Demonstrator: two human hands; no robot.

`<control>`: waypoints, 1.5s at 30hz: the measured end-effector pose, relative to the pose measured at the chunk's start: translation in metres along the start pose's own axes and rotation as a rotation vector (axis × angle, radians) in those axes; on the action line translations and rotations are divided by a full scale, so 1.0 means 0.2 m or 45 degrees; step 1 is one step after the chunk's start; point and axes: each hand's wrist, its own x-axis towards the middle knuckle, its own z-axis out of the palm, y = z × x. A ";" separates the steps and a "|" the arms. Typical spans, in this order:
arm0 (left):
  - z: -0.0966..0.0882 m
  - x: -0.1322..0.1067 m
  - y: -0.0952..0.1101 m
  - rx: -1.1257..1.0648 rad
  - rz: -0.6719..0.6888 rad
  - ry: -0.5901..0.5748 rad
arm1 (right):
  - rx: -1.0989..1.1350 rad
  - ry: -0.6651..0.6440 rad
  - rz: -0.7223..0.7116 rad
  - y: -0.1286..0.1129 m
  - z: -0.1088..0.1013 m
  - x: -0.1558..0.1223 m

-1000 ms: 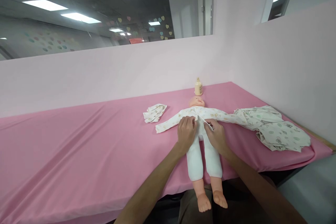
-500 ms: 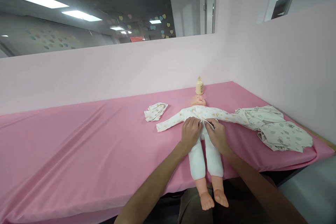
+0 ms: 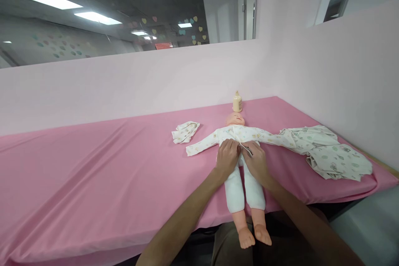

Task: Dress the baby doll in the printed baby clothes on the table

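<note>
Your R hand (image 3: 254, 161) had the front edge of the patterned shirt (image 3: 228, 133) pinched btwn thumb & fingers; your L hand (image 3: 227, 157) was on it too, fingers curled, tips hidden, couldn't tell if pinching. Doll (image 3: 235, 193) wore it, on its back on pink sheet (image 3: 109, 178), bottle (image 3: 237, 103) nr head.

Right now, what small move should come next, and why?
Perhaps join the front edges of the patterned white cloth top on the white-legged doll: the left hand and right hand nearly meet there, a white edge showing by the right.
</note>
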 end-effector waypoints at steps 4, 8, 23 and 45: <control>0.01 -0.01 0.00 -0.042 -0.047 -0.029 | -0.033 0.026 -0.108 0.01 0.01 -0.01; 0.00 -0.01 0.01 -0.110 -0.144 -0.040 | -0.035 -0.033 -0.158 0.01 0.01 -0.02; -0.06 0.04 0.05 -0.425 -0.559 -0.266 | -0.091 -0.080 -0.202 0.01 0.01 -0.04; -0.13 0.10 -0.01 -1.056 -0.858 -0.523 | -0.106 -0.111 -0.183 0.02 0.00 -0.05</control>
